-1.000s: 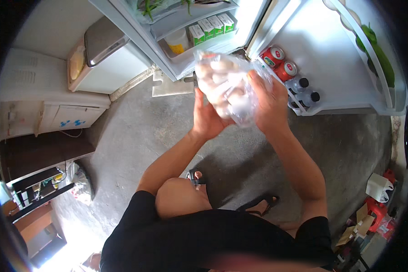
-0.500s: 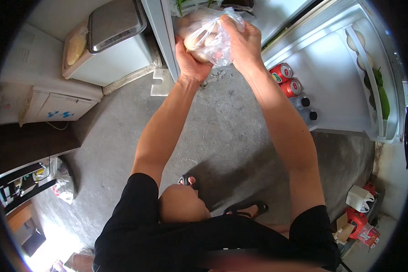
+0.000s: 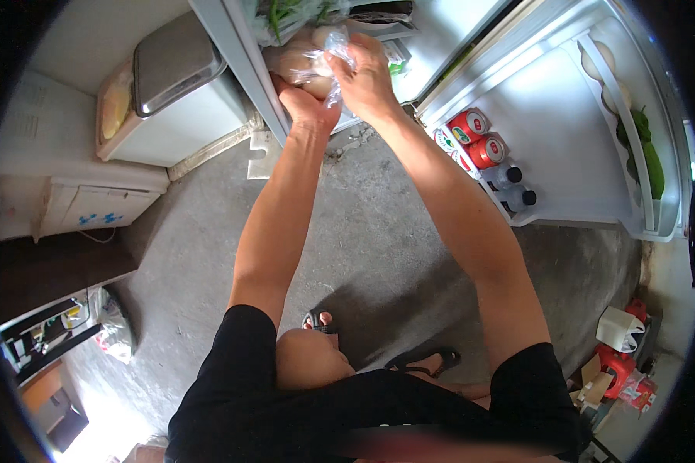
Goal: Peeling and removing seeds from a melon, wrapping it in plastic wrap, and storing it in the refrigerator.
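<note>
A clear plastic bag [image 3: 295,63] of pale, rounded items, their kind unclear, is at the opening of a refrigerator [image 3: 459,42]. My left hand [image 3: 310,108] cups the bag from below on its near side, fingers partly hidden beneath it. With closed fingers, my right hand [image 3: 364,76] grips the gathered plastic at the bag's right side. Just beyond it lies another clear bag [image 3: 286,19] with long green vegetables inside.
At the right stands the open refrigerator door [image 3: 548,147], with red cans [image 3: 479,139] and black-capped bottles [image 3: 513,189] on its shelf. A lidded metal-topped bin [image 3: 181,69] is at the left. Boxes and red containers [image 3: 614,366] sit at the lower right, on the concrete floor [image 3: 378,224].
Both hands have moved left and slightly farther into the refrigerator with the bag. The bag of green vegetables and more of the shelf now show.
</note>
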Action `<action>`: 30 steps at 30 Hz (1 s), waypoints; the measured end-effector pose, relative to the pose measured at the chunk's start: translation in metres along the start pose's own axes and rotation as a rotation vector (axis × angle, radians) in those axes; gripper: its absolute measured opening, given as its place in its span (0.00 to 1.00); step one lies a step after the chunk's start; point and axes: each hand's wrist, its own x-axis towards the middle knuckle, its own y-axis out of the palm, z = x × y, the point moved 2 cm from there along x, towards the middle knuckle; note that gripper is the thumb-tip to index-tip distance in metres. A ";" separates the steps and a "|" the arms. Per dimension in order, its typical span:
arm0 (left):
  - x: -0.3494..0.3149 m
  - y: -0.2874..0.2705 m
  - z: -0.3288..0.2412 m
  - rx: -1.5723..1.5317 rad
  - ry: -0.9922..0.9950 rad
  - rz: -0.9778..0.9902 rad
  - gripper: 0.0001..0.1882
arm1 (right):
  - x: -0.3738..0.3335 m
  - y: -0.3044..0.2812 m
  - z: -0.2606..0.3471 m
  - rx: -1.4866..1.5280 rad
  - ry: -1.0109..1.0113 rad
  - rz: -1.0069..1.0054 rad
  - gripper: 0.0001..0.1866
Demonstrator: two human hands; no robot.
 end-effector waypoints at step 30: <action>0.058 -0.002 -0.026 0.817 0.610 -0.021 0.19 | 0.031 0.058 -0.016 0.137 0.360 -0.135 0.29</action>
